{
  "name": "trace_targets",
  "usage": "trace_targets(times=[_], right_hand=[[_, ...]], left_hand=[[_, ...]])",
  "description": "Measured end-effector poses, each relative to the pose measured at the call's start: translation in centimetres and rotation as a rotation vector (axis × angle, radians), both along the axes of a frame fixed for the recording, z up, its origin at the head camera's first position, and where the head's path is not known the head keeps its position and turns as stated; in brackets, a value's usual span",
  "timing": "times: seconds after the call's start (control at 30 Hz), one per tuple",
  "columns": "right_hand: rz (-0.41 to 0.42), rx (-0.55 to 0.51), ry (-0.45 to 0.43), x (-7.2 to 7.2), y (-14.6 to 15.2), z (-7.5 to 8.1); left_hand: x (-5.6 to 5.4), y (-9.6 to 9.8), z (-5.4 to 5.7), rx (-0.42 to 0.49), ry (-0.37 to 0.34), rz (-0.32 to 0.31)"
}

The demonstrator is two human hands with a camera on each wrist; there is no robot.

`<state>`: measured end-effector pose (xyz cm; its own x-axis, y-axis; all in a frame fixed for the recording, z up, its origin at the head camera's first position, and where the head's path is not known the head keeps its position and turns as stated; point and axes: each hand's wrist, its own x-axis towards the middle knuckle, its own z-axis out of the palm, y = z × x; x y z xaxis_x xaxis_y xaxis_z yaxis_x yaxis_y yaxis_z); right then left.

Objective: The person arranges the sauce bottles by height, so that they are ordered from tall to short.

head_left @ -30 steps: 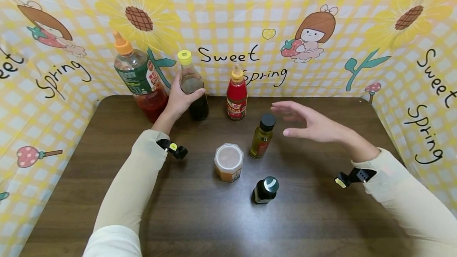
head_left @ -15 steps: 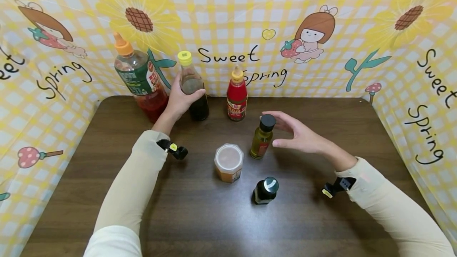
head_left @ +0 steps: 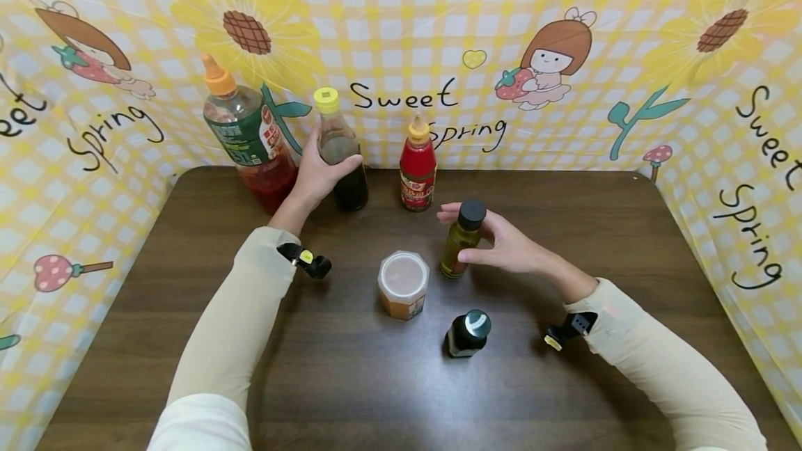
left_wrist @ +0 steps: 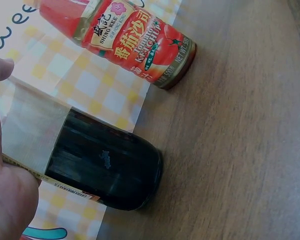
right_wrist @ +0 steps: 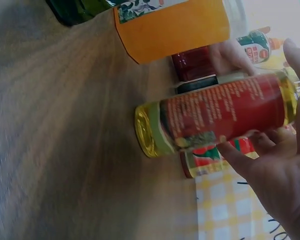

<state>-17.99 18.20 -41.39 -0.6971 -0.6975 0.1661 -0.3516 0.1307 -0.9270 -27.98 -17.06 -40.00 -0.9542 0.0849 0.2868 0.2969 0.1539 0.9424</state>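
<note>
In the head view my left hand (head_left: pixel 318 171) grips a dark sauce bottle (head_left: pixel 352 190) with a yellow cap, standing upright at the back of the table. The left wrist view shows the dark liquid in that bottle (left_wrist: pixel 105 160) below my palm. My right hand (head_left: pixel 510 248) is around a small bottle of yellow oil (head_left: pixel 457 239) with a black cap. Its fingers reach out straight behind the bottle and the thumb lies across the front. In the right wrist view the thumb stands off from the red-labelled oil bottle (right_wrist: pixel 220 112), while a fingertip is right at its side.
A ketchup bottle (head_left: pixel 418 165) stands at the back, between the two hands. Left of the left hand is a large orange-capped bottle of red sauce (head_left: pixel 244 131). An octagonal jar (head_left: pixel 404 284) and a small dark bottle (head_left: pixel 466 336) stand nearer on the wooden table (head_left: pixel 351 381).
My right hand has moved left from the right side to around the oil bottle. The left hand keeps its grip on the dark sauce bottle, and the bottles stay in place.
</note>
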Motion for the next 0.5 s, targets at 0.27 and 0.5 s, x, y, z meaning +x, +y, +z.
trace_targets(times=[0.27, 0.5], right_hand=[[0.002, -0.032, 0.030, -0.2, -1.0, -1.0], [0.003, -0.062, 0.040, -0.2, -1.3, -1.4]], left_hand=[[-0.8, -0.1, -1.1, -0.002, 0.006, 0.014], [-0.6, -0.2, -1.0, -0.002, 0.004, 0.019]])
